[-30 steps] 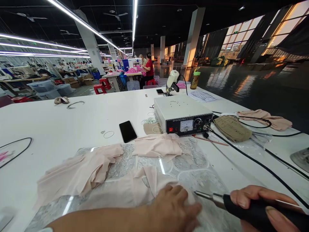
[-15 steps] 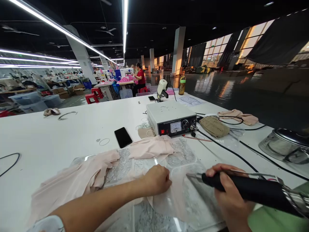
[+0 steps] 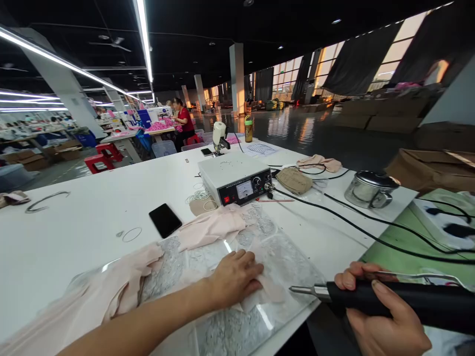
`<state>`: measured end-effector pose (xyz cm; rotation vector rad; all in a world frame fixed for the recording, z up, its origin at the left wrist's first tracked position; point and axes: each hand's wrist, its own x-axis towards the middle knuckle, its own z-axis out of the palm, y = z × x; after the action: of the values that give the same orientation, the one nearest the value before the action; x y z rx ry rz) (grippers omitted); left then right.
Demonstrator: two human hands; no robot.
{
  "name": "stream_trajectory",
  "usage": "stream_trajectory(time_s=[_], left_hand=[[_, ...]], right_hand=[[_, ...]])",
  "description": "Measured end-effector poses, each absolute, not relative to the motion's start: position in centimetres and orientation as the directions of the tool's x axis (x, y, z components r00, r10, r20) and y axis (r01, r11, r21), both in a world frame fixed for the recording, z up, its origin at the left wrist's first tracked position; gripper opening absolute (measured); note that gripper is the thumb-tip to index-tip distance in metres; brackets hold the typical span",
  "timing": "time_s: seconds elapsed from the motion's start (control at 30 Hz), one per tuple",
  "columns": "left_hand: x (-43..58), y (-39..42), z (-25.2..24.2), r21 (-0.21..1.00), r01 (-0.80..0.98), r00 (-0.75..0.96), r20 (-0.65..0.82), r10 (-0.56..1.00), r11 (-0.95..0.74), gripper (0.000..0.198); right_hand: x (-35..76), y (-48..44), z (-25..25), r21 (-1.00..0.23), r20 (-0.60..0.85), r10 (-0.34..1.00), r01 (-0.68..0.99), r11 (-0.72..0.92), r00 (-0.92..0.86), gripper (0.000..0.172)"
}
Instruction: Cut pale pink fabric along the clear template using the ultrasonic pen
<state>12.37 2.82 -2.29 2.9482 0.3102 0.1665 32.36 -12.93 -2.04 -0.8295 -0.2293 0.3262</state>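
My left hand (image 3: 237, 279) rests on a sheer pale-pink fabric piece (image 3: 272, 291), its fingers bent and slightly apart. Part of that piece is hidden beneath the hand. Below it lies a clear sheet (image 3: 222, 326) with a grey mottled look. My right hand (image 3: 386, 306) is closed around a corded black handheld tool (image 3: 356, 296), with a metal lever along its handle. The tool's pointed metal tip faces left, apart from the fabric. A stack of pink fabric pieces (image 3: 107, 287) lies left of my forearm, and another bunch (image 3: 211, 227) lies beyond my hand.
Behind the sheet stands a control box (image 3: 233, 173) with a meter, and a black cable (image 3: 326, 207) runs from it. A phone (image 3: 165, 220) lies to its left. Further right are a khaki pouch (image 3: 295, 181) and a lidded glass pot (image 3: 371, 190). A person in red (image 3: 184, 121) sits far back.
My left hand has loosened from a fist, and the fabric under it looks more crumpled. The tool has drawn back from the fabric toward the right. The view has swung right.
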Motion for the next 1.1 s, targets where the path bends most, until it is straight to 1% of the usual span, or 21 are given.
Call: stream_trajectory(time_s=[0.07,0.17,0.3,0.37,0.47,0.6,0.87,1.0,1.1], left_hand=[[13.1,2.8,-2.1,0.206,0.194,0.970,0.106,0.219,-0.959,0.023],[14.2,2.9,-1.4,0.263,0.143,0.979,0.101,0.175,-0.954,0.017],[15.5,3.4,-1.2,0.350,0.092,0.992,0.052,0.117,-0.932,0.020],[15.9,3.6,-1.3,0.388,0.089,0.993,0.036,0.112,-0.917,0.019],[16.1,3.8,-1.5,0.434,0.092,0.993,0.025,0.114,-0.896,0.014],[16.1,3.7,-1.6,0.476,0.086,0.993,0.025,0.111,-0.875,0.014],[16.0,3.8,-1.8,0.497,0.064,0.993,0.052,0.104,-0.865,0.013],[15.9,3.9,-1.9,0.474,0.040,0.993,0.076,0.086,-0.880,0.012],[15.8,3.9,-2.1,0.436,0.015,0.993,0.101,0.066,-0.900,0.010]], right_hand=[[32.2,-13.6,-2.3,-0.740,0.069,0.342,-0.182,0.647,0.937,0.012],[31.6,-14.1,-2.5,-0.736,0.065,0.340,-0.185,0.651,0.938,0.013],[30.8,-14.2,-2.7,-0.739,0.074,0.339,-0.176,0.650,0.938,0.014],[30.6,-14.2,-2.8,-0.740,0.084,0.328,-0.162,0.653,0.941,0.014],[30.4,-14.3,-2.8,-0.742,0.096,0.311,-0.140,0.656,0.946,0.014],[30.0,-14.3,-2.8,-0.743,0.114,0.288,-0.110,0.660,0.951,0.012],[29.5,-14.1,-2.5,-0.749,0.129,0.260,-0.077,0.658,0.957,0.013],[29.4,-13.9,-2.2,-0.748,0.122,0.265,-0.087,0.658,0.957,0.013],[29.4,-13.9,-2.1,-0.747,0.122,0.273,-0.093,0.659,0.954,0.012]])
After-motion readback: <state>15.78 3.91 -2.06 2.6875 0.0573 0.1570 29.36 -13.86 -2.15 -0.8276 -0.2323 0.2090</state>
